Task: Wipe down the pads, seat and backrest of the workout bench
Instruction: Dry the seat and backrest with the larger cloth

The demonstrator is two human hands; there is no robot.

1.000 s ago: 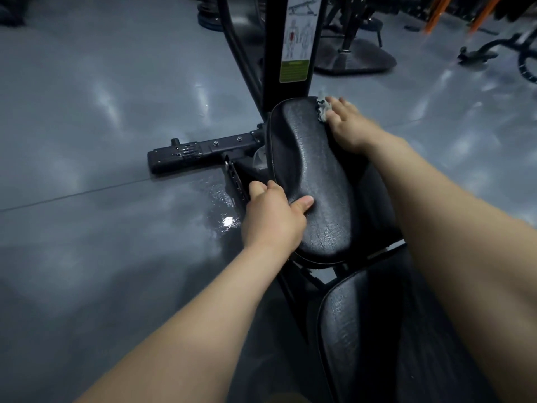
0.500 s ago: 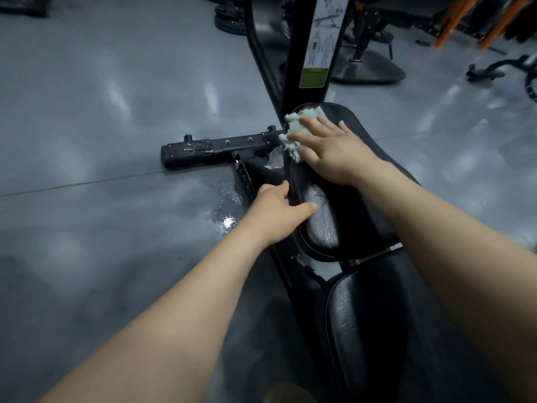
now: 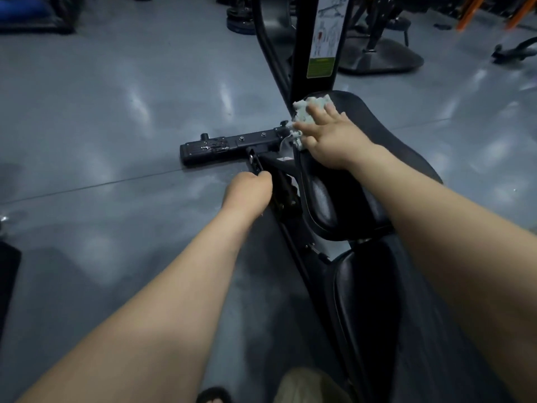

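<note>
Right hand [image 3: 328, 141], fingers spread, is pressing cloth [image 3: 305, 110] on the seat [image 3: 392, 135]; left hand [image 3: 247, 193] is curling, grip unclear, above glossy grey floor [image 3: 116, 112].

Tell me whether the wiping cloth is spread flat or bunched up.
Bunched up: the cloth shows as a crumpled, lumpy wad pressed under the right hand, at the far left edge of the seat pad.

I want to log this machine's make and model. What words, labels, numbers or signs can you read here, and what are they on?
No text can be quoted as read.
The sticker on the upright post: drawings of exercising figures; any captions are too small to read.
The green band at its foot: print too blurred to read.
The seat pad: no brand or number visible.
</note>
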